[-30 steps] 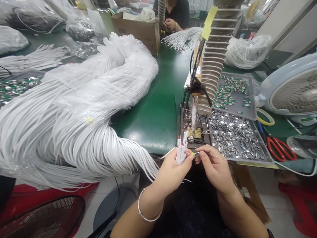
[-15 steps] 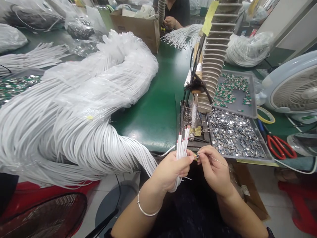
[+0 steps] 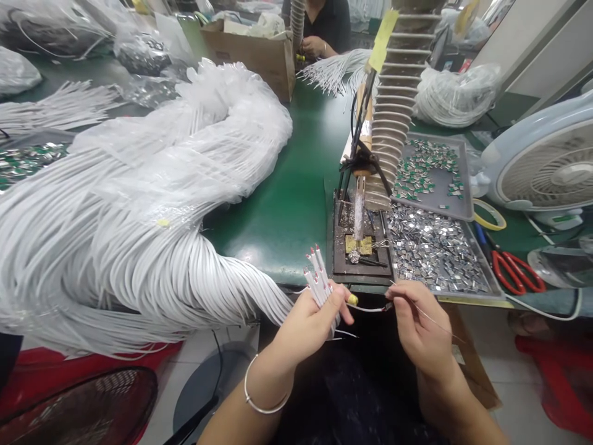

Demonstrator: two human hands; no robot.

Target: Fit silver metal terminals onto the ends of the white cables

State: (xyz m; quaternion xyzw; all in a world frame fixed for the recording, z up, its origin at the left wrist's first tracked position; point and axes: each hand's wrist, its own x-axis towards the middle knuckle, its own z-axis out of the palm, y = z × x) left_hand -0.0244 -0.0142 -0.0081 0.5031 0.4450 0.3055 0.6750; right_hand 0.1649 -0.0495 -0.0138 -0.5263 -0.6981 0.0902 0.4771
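My left hand (image 3: 319,309) is closed round a bunch of white cables (image 3: 317,272) whose red-tipped ends point up. A yellow cover sits on one of its fingertips. From this hand a single white cable (image 3: 368,309) runs right to a small metal connector (image 3: 388,306) at the fingertips of my right hand (image 3: 419,318). The right hand's fingers are pinched together, and a thin wire (image 3: 433,318), probably solder, passes through them. Beyond the hands, a soldering iron (image 3: 359,204) hangs tip-down over a dark stand (image 3: 340,262) with a yellow sponge (image 3: 359,245).
A large plastic-wrapped bundle of white cables (image 3: 152,204) covers the left of the green table (image 3: 273,228). At right are trays of metal connectors (image 3: 435,250) and green-board parts (image 3: 426,167), red-handled cutters (image 3: 516,272), a tape roll (image 3: 490,214) and a fan (image 3: 551,161). A ribbed hose (image 3: 393,111) hangs above.
My hands have moved apart; the right went right with the connector, and a length of white cable now shows between them. The bunch in my left hand has tilted left.
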